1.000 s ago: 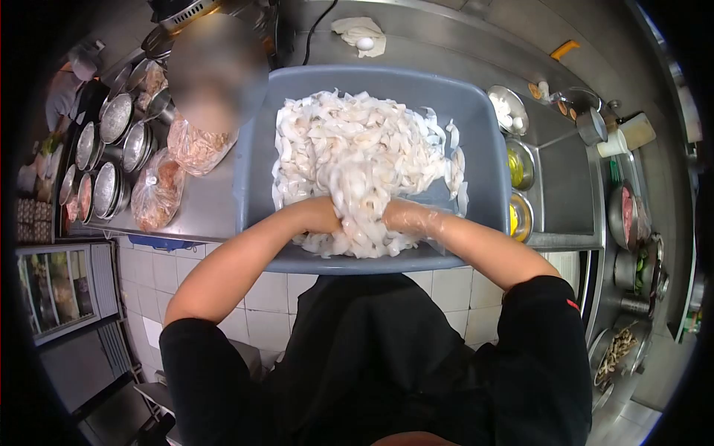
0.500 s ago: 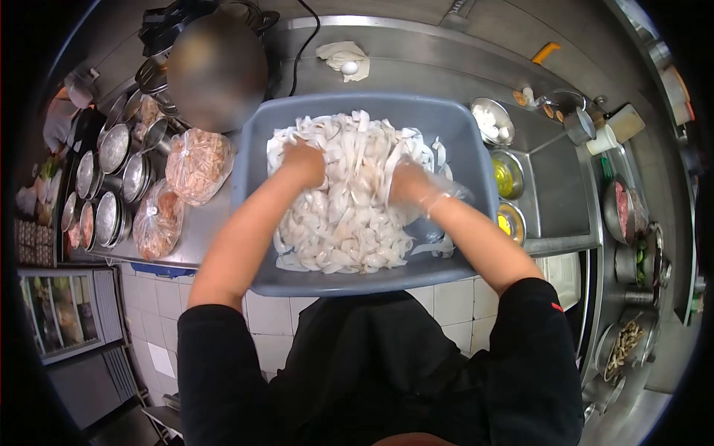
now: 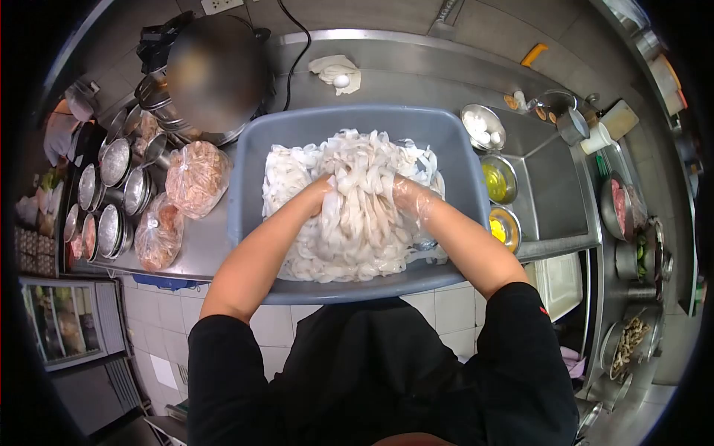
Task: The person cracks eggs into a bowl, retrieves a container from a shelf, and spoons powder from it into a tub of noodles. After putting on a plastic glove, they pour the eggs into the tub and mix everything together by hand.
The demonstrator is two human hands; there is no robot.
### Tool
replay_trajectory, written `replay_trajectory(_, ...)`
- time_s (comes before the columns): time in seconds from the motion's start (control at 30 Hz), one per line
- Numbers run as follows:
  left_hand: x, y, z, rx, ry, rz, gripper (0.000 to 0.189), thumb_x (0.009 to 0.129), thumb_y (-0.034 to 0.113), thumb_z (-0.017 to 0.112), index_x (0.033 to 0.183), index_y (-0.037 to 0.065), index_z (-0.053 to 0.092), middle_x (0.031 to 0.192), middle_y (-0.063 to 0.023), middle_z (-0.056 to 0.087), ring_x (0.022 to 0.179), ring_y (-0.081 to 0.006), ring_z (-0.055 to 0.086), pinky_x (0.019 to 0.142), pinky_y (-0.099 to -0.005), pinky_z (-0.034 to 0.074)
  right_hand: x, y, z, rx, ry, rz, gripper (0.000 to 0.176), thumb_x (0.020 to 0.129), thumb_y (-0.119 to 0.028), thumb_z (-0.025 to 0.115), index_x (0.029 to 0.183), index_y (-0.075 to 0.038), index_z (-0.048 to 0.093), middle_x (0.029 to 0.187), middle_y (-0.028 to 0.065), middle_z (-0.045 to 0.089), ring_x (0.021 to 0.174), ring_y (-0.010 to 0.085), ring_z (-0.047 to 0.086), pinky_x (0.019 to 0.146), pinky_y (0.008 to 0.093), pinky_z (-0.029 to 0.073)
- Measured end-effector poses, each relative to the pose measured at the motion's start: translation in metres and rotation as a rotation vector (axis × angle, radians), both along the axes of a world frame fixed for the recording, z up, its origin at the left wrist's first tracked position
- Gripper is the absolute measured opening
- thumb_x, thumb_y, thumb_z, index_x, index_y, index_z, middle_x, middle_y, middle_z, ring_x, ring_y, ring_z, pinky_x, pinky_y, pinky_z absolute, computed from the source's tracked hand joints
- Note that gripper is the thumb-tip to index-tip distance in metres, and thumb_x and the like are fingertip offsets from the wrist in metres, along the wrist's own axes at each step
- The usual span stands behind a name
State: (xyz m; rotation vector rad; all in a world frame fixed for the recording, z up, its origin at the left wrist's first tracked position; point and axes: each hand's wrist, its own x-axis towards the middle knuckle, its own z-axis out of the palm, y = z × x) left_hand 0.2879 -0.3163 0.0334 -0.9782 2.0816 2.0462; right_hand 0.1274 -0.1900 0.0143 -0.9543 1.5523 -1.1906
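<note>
A large grey plastic tub (image 3: 248, 149) holds a pile of wide white rice noodles (image 3: 364, 215). On the pile's left side, my left hand (image 3: 321, 192) is pushed in among the strands, its fingers buried. Opposite it, my right hand (image 3: 409, 197), in a clear plastic glove, grips from the right, with its fingertips also covered. Between both hands a thick bunch of noodles is gathered and raised above the rest. Loose strands lie lower, around the tub's bottom.
Right of the tub stand a bowl of white eggs (image 3: 483, 128), a bowl of yellow liquid (image 3: 498, 178) and another with yolk (image 3: 504, 229), beside a sink (image 3: 550, 189). Filled plastic bags (image 3: 197, 178) and metal bowls (image 3: 110, 230) sit left. An egg (image 3: 341, 81) rests on a cloth behind.
My hands have come closer together and gathered noodles into a raised bunch between them. The right hand's motion blur is gone. The whole view has shifted slightly.
</note>
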Motion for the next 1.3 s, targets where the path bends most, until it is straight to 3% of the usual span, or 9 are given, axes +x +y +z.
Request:
replay_trajectory(0.1,-0.001,-0.011,-0.008,0.475,0.141,0.145,0.040,0.089,0.030,0.064,0.114,-0.001,0.069,0.105,-0.0148,0.072,0.090,-0.0246,0.070,0.077,-0.0375,0.055,-0.010,0.005,0.004,0.038,-0.445,0.099,0.052,0.080,-0.028,0.078,0.124,-0.003,0.064,0.122,0.0140,0.066,0.106,0.0215,0.065,0.096,0.0364,0.051)
replay_trajectory(0.23,0.003,-0.060,0.033,0.002,0.086,0.002,0.035,0.089,0.029,0.065,0.106,-0.001,0.070,0.098,-0.0133,0.074,0.087,-0.0246,0.072,0.078,-0.0387,0.057,-0.065,0.005,0.053,0.029,0.232,0.419,0.050,0.081,-0.025,0.077,0.127,-0.007,0.064,0.117,0.0120,0.068,0.105,0.0235,0.066,0.087,0.0362,0.056)
replay_trajectory(0.27,0.003,-0.064,0.074,-0.632,-0.099,-0.184,0.036,0.083,0.025,0.070,0.105,-0.003,0.068,0.101,-0.0212,0.072,0.093,-0.0318,0.071,0.083,-0.0405,0.055,-0.071,0.009,0.057,0.030,0.229,0.420,0.050,0.081,-0.025,0.077,0.127,-0.007,0.064,0.117,0.0120,0.068,0.105,0.0235,0.066,0.087,0.0362,0.056)
replay_trajectory(0.43,0.011,-0.106,-0.030,-1.147,-0.648,-0.311,0.064,0.081,0.016,0.066,0.139,-0.001,0.045,0.124,-0.0265,0.064,0.118,-0.0379,0.062,0.101,-0.0422,0.048,-0.081,-0.001,0.059,0.645,0.271,-0.187,0.058,0.090,-0.049,0.067,0.133,-0.010,0.060,0.130,0.0141,0.064,0.123,0.0253,0.058,0.100,0.0414,0.047)
replay_trajectory(0.6,-0.034,-0.066,-0.016,-0.902,-0.529,-0.365,0.067,0.085,0.020,0.063,0.145,0.002,0.042,0.131,-0.0271,0.060,0.126,-0.0389,0.056,0.107,-0.0416,0.043,-0.030,-0.043,0.036,0.207,-0.608,-0.207,0.074,0.095,-0.054,0.059,0.145,-0.001,0.045,0.144,0.0172,0.053,0.128,0.0262,0.055,0.108,0.0398,0.044)
replay_trajectory(0.7,-0.045,-0.077,-0.054,-0.562,0.087,-0.291,0.075,0.083,0.029,0.070,0.146,0.001,0.041,0.133,-0.0271,0.059,0.126,-0.0395,0.055,0.106,-0.0397,0.043,-0.022,-0.054,0.024,0.112,-0.637,-0.063,0.070,0.096,-0.049,0.061,0.144,0.000,0.046,0.141,0.0181,0.054,0.127,0.0255,0.056,0.107,0.0378,0.045)
replay_trajectory(0.97,0.031,-0.054,0.051,-0.162,0.138,-0.172,0.072,0.085,0.035,0.071,0.142,-0.001,0.046,0.136,-0.0185,0.058,0.124,-0.0302,0.057,0.104,-0.0387,0.044,0.017,-0.001,0.113,0.015,-0.654,0.152,0.054,0.096,-0.039,0.063,0.135,-0.002,0.056,0.131,0.0129,0.063,0.119,0.0220,0.061,0.104,0.0360,0.047)
replay_trajectory(1.1,0.080,-0.044,0.030,-0.832,-0.667,-0.301,0.079,0.092,0.045,0.058,0.151,-0.001,0.030,0.139,-0.0307,0.051,0.121,-0.0399,0.059,0.101,-0.0436,0.047,-0.035,0.026,0.086,0.369,0.796,0.132,0.053,0.098,-0.044,0.055,0.129,-0.002,0.061,0.134,0.0207,0.060,0.119,0.0345,0.061,0.102,0.0434,0.046)
replay_trajectory(1.3,0.062,0.009,-0.024,-0.491,-0.571,-0.026,0.085,0.096,0.046,0.052,0.155,-0.001,0.014,0.140,-0.0293,0.050,0.122,-0.0397,0.058,0.101,-0.0405,0.048,0.023,0.036,-0.003,0.477,0.615,-0.017,0.073,0.097,-0.047,0.051,0.147,0.005,0.037,0.152,0.0216,0.041,0.131,0.0362,0.051,0.112,0.0382,0.039)
